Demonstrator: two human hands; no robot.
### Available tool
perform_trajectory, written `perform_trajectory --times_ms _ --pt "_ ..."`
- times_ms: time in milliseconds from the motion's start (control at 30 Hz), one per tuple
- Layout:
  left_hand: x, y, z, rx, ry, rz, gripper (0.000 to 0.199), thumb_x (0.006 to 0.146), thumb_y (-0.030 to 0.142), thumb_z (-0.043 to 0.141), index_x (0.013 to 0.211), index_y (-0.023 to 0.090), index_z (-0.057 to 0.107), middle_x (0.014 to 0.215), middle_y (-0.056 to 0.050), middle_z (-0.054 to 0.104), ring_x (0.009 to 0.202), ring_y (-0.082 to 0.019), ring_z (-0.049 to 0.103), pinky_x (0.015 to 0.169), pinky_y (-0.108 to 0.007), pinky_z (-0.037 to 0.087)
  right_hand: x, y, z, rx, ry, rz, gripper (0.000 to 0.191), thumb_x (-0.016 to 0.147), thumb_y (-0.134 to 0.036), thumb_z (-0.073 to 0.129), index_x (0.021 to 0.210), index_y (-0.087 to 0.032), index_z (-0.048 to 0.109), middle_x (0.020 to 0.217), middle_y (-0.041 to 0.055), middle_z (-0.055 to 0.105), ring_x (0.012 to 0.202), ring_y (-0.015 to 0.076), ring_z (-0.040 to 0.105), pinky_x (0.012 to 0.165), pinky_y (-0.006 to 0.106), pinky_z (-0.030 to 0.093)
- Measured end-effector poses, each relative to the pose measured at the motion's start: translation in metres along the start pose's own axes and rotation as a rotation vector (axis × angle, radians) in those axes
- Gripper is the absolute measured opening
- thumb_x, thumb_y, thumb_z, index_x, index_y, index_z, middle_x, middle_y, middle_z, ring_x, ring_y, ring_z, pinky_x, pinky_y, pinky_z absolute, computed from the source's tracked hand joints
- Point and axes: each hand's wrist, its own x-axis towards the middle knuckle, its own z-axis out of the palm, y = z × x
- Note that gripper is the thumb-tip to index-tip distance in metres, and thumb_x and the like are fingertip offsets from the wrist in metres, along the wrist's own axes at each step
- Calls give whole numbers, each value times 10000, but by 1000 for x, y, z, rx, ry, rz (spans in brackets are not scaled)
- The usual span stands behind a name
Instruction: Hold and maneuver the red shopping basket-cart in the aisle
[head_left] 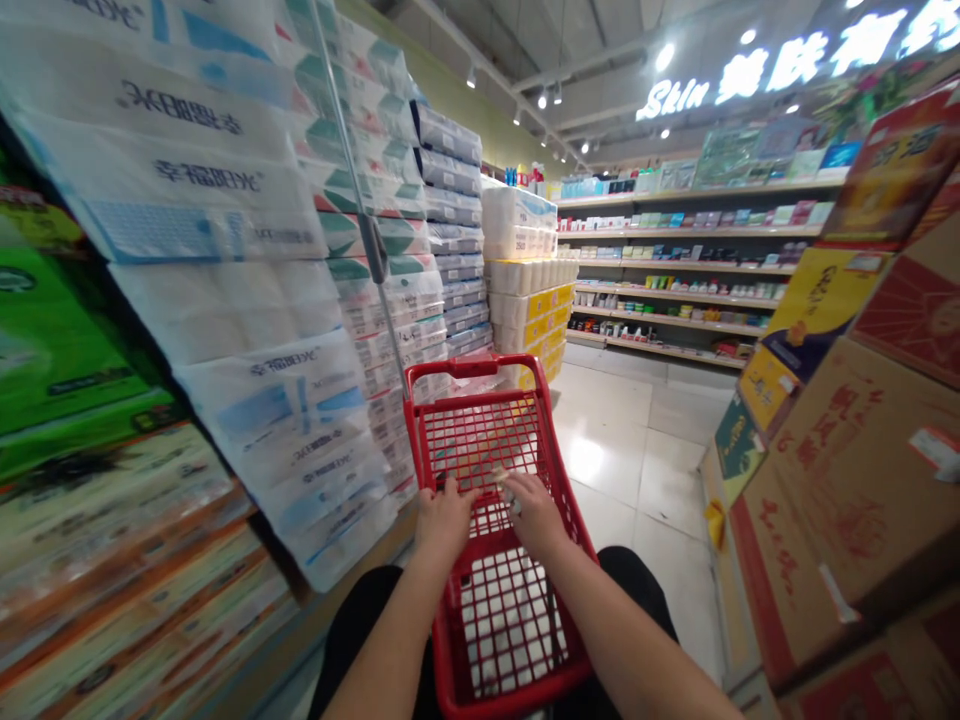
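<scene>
A red plastic shopping basket point(553, 455) with grid walls stands between my black-clad legs. My left hand point(446, 512) is over its left side, thumb stretched toward the middle and fingers apart. I see nothing held in it. Close by on the right, my right hand point(534, 508) is over the basket with its fingers bent together. A small pale bit shows at its fingertips, too small to name. A ring-like spot sits on one finger. The basket's upper handle bar point(480, 366) is beyond both hands, touched by neither.
Tall stacks of wrapped tissue packs point(202, 190) line the left, with yellow-banded rolls point(540, 320) farther on. Cardboard cartons point(862, 480) are piled on the right. Pale floor tiles point(600, 450) run between them toward shelves point(690, 230) of small packages. A thin metal pole point(349, 150) rises at left.
</scene>
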Motion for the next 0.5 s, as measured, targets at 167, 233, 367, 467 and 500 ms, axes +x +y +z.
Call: perform_trajectory --times_ms 167,233,367,467,500 --pt "-3 -6 2 -33 24 28 416 937 234 308 1168 362 629 1157 -91 555 942 -199 588 944 -435 275 -5 -6 9 35 -152 -132 620 636 57 490 1160 -237 643 1245 44 609 1214 207 491 1042 396 421" --pt "-3 -8 2 -36 37 30 412 941 236 302 1144 357 639 1139 -84 560 930 -193 588 953 -439 270 -6 -7 14 72 -195 -200 620 629 60 488 1148 -240 648 1238 32 615 1206 201 493 1038 377 422" --pt "-3 -10 1 -37 32 31 432 928 196 308 1171 354 628 1156 -91 554 953 -196 581 957 -430 275 10 -1 19 18 -18 -36 638 672 64 454 1209 -239 620 1219 53 607 1155 200 507 1005 374 439" --pt "-3 -10 -1 -32 4 17 454 913 165 313 1180 358 625 1180 -92 554 956 -199 585 944 -421 289 32 8 16 -46 83 97 644 688 56 459 1247 -233 595 1228 72 589 1163 212 492 1005 380 429" --pt "-2 -10 -2 -33 -4 9 458 908 159 318 1189 359 620 1192 -91 555 953 -197 589 943 -419 292 39 10 15 -65 81 131 619 698 42 475 1241 -229 597 1231 79 587 1162 222 492 1000 388 428"
